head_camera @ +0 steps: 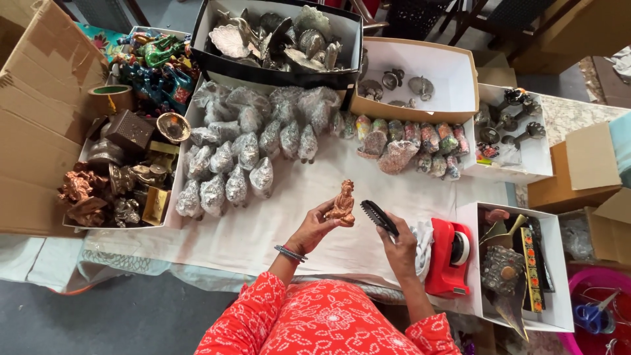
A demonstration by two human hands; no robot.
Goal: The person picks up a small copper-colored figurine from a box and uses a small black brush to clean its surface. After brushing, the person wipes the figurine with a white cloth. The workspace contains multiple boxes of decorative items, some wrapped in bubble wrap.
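My left hand (314, 227) holds a small copper-coloured figurine (342, 203) upright above the white table cover (263, 230). Bangles circle that wrist. My right hand (399, 246) grips a black brush (379, 217), its bristled head pointing up and left, a short way from the figurine. A crumpled white cloth (422, 240) lies just right of that hand. My red patterned sleeves fill the bottom of the view.
Several wrapped silvery figures (227, 174) stand at centre left, colourful wrapped ones (420, 141) at centre right. A red tape dispenser (449, 258) sits by my right hand. Boxes of metal ornaments (279, 36) ring the table; a pink tub with scissors (595, 315) stands at lower right.
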